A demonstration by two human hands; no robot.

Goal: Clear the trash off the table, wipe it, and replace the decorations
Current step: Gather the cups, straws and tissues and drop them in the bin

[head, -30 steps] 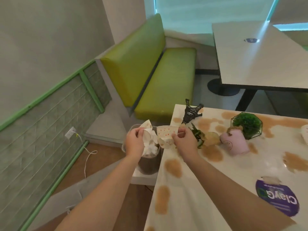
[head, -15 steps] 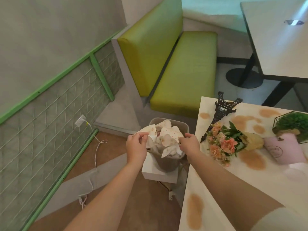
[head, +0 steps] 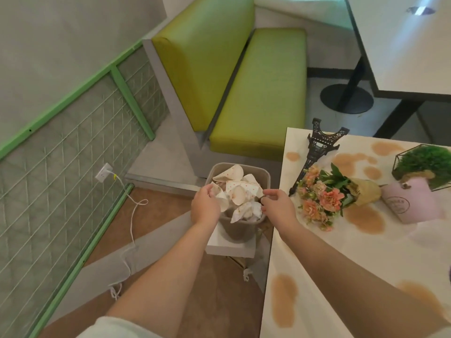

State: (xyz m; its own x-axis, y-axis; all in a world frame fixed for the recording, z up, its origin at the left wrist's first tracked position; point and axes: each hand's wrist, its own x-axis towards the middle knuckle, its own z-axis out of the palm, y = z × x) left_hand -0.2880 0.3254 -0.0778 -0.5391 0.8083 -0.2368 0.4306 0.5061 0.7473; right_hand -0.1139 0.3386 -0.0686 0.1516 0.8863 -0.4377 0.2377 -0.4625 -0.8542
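Note:
A grey trash bin [head: 244, 230] stands on a white block beside the table's left edge, heaped with crumpled dotted paper trash [head: 240, 191]. My left hand [head: 205, 206] hovers at the bin's left rim, fingers loosely apart, touching the paper's edge. My right hand [head: 278, 206] is at the bin's right rim with fingers spread and nothing in it. The white table [head: 317, 264] carries brown spill stains [head: 284, 298], a black Eiffel tower model [head: 317, 150], a flower bouquet [head: 327, 193], a pink pot [head: 410, 203] and a green plant in a wire frame [head: 427, 162].
A green bench [head: 256, 93] stands behind the bin against the wall. A second white table [head: 402, 45] with a black pedestal base is at the back right. A white cable [head: 131, 215] runs from a wall socket across the floor at left.
The dotted paper that both hands held over the bin now lies in the bin. Both hands have let go and their fingers have spread. The view has tipped further down.

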